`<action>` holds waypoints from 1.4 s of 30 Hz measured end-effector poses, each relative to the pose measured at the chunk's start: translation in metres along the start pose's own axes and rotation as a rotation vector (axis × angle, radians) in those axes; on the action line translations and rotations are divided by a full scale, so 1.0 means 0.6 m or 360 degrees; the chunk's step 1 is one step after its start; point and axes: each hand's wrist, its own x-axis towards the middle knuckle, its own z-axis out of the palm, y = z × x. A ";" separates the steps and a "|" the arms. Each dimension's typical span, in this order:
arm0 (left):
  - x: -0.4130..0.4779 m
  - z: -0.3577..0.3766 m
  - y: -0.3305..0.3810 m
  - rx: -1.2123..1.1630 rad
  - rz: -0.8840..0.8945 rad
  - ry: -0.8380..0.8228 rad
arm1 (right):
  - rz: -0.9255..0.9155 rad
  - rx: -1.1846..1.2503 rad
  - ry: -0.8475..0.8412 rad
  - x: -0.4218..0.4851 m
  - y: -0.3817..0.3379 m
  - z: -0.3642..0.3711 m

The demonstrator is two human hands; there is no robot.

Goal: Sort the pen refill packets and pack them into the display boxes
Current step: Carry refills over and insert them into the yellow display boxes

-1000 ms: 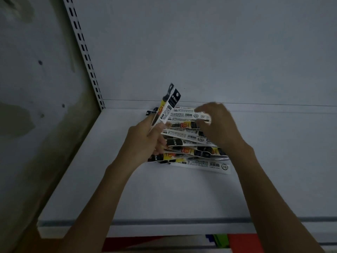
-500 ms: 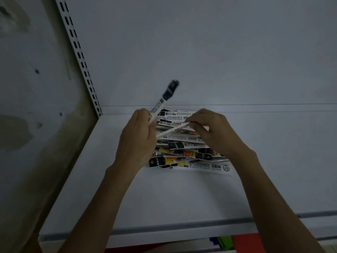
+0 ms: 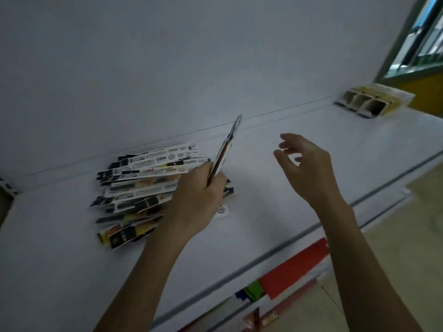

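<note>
Two hands apart now: left hand (image 3: 199, 190) still grips upright packets (image 3: 226, 148) (count unclear); right hand (image 3: 305, 168) lifted off the pile (image 3: 143, 185), fingers loosely spread, empty, to the left hand's right.

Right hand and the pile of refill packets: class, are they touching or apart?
Apart. The head view shows the right hand open, with bare white shelf between it and the pile of refill packets.

A shop: white retail shelf (image 3: 311, 188) holding display boxes (image 3: 366, 104).
</note>
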 end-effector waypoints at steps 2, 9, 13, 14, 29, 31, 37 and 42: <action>0.014 0.057 0.032 -0.0161 0.0094 -0.0132 | 0.0139 -0.0126 0.0108 -0.013 0.048 -0.056; 0.039 0.287 0.158 -0.0398 0.0294 -0.0630 | 0.0587 -0.0315 0.0405 -0.064 0.195 -0.271; 0.049 0.436 0.229 -0.0445 0.0274 -0.0771 | 0.0742 -0.0414 0.0504 -0.092 0.287 -0.383; 0.053 0.475 0.248 -0.0470 0.0252 -0.0791 | 0.0755 -0.0462 0.0505 -0.096 0.311 -0.409; 0.162 0.801 0.402 -0.0371 0.0248 -0.0756 | 0.0700 -0.0603 0.0348 0.012 0.616 -0.576; 0.202 0.822 0.403 -0.0316 0.0242 -0.0715 | 0.0661 -0.0572 0.0299 0.054 0.652 -0.570; 0.352 0.910 0.418 -0.0114 0.0332 -0.0423 | 0.0523 -0.0529 0.0214 0.215 0.771 -0.553; 0.471 0.932 0.434 -0.0060 0.0243 -0.0165 | 0.0357 -0.0381 0.0133 0.369 0.828 -0.528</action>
